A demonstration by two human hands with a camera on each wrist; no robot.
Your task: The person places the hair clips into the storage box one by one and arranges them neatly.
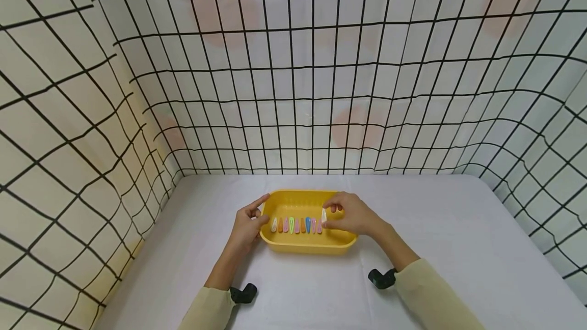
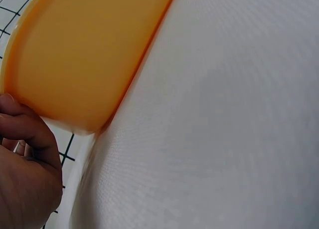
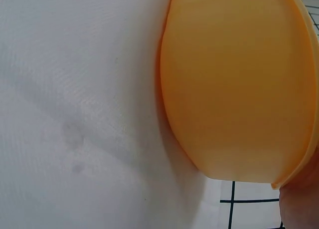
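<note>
A yellow tray point(image 1: 309, 248) lies on the white table, with several snap hair clips in a row inside it: white, orange, pink, green and blue. My left hand point(image 1: 246, 225) grips the tray's left end, thumb over the rim and index finger stretched toward the far corner. In the left wrist view its thumb and curled fingers meet the tray's edge. Over the right end of the row, my right hand point(image 1: 350, 214) pinches a white hair clip point(image 1: 324, 215) upright between thumb and fingers. The right wrist view shows mostly the tray's outer wall point(image 3: 239, 89); the clip is hidden there.
The white-covered table point(image 1: 412, 208) reaches out on both sides of the tray. White cloth walls with a black grid point(image 1: 300, 80) stand at the back and sides. A black wrist camera point(image 1: 244, 294) sits at each sleeve cuff.
</note>
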